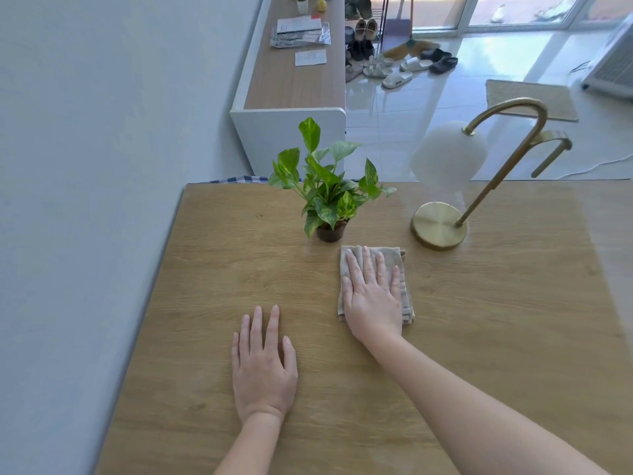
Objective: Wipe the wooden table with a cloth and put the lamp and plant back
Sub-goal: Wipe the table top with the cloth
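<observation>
Our right hand (371, 296) presses flat, fingers straight, on the folded beige cloth (404, 296) near the green potted plant (327, 197); left hand (263, 365) rests open on the wooden table (496, 337). We should wipe in firm, overlapping strokes.

wall (85, 166) grey | floor (428, 97) glossy tile — sunlit | sideboard (294, 87) wood-topped

This is someone's home, near the entrance. At the top centre of the frame, sandals and slippers (397, 68) lie scattered on glossy white floor tiles (445, 97), with a broom (412, 46) near tall glass doors (513, 12). A woven doormat (531, 99) lies upper right. A low white cabinet (260, 138) along the wall carries papers (301, 34). A potted plant (329, 190) and brass lamp (442, 224) stand on the wooden worktop (239, 269).
</observation>
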Tool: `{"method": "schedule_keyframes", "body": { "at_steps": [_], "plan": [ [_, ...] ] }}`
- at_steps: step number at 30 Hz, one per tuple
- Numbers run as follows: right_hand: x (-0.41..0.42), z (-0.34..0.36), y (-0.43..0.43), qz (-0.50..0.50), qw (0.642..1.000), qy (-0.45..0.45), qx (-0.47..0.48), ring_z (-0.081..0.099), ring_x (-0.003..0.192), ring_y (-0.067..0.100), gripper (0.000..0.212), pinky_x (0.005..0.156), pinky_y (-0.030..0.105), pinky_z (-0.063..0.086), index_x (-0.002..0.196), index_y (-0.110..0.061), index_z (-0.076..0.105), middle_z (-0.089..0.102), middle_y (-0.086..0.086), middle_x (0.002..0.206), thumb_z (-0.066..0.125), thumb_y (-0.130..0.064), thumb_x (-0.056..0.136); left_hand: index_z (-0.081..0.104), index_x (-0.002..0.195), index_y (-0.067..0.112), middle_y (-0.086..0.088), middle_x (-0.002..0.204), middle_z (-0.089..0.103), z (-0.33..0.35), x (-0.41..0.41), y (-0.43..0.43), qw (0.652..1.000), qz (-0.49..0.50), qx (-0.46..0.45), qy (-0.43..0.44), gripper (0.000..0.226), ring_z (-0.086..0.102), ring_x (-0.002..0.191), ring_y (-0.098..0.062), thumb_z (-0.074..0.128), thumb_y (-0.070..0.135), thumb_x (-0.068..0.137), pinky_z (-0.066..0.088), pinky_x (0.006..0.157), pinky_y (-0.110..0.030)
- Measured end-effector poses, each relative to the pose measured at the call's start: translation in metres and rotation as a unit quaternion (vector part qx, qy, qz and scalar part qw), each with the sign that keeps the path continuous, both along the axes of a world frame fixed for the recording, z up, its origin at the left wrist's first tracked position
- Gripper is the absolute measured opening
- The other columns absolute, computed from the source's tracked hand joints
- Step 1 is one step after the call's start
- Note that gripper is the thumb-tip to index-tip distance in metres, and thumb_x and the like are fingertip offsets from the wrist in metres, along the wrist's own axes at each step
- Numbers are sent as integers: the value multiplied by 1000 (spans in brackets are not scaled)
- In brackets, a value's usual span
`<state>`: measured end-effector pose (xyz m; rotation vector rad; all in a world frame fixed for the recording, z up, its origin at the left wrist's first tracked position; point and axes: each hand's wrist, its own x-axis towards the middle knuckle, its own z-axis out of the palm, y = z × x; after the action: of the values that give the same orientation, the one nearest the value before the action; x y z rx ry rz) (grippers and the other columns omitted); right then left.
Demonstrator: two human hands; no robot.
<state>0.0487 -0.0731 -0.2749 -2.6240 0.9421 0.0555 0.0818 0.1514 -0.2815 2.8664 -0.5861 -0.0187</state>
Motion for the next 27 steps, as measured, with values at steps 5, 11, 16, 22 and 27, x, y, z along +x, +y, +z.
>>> {"method": "schedule_keyframes", "body": {
  "at_steps": [5,11,16,22,27],
  "plan": [
    [4,4,33,52,999,6,12,-26,160,16,60,132,48,-13,169,-35,-9,-19,-10,176,6,-48,113,42,165,26,1,171,40,1,-5,0,999,40,-11,-7,63,31,161,-24,39,44,105,23,132,-49],
    [52,4,58,160,986,-25,46,-12,164,18,59,132,47,-10,171,-34,4,-2,-5,179,12,-45,114,42,165,20,1,172,40,1,-3,-3,998,62,-13,-6,65,30,162,-23,39,43,104,25,132,-49],
    [111,1,62,201,979,-21,34,-9,164,17,57,130,43,-13,170,-36,11,3,-10,179,13,-44,114,45,163,18,1,170,42,0,-3,0,997,63,-41,-2,62,29,162,-22,36,39,105,20,134,-46],
    [102,1,52,234,972,-23,31,-7,164,14,56,132,44,-8,170,-38,10,2,-14,179,13,-46,115,44,163,20,2,171,41,0,-2,4,996,71,-44,7,59,28,162,-21,35,36,107,16,135,-44],
    [30,9,29,212,976,-25,47,-5,164,11,56,134,46,-3,169,-44,7,2,-17,178,14,-50,114,46,162,18,-1,169,44,-2,-1,7,997,71,-38,0,61,33,160,-25,34,37,106,20,134,-48]
  ]
}}
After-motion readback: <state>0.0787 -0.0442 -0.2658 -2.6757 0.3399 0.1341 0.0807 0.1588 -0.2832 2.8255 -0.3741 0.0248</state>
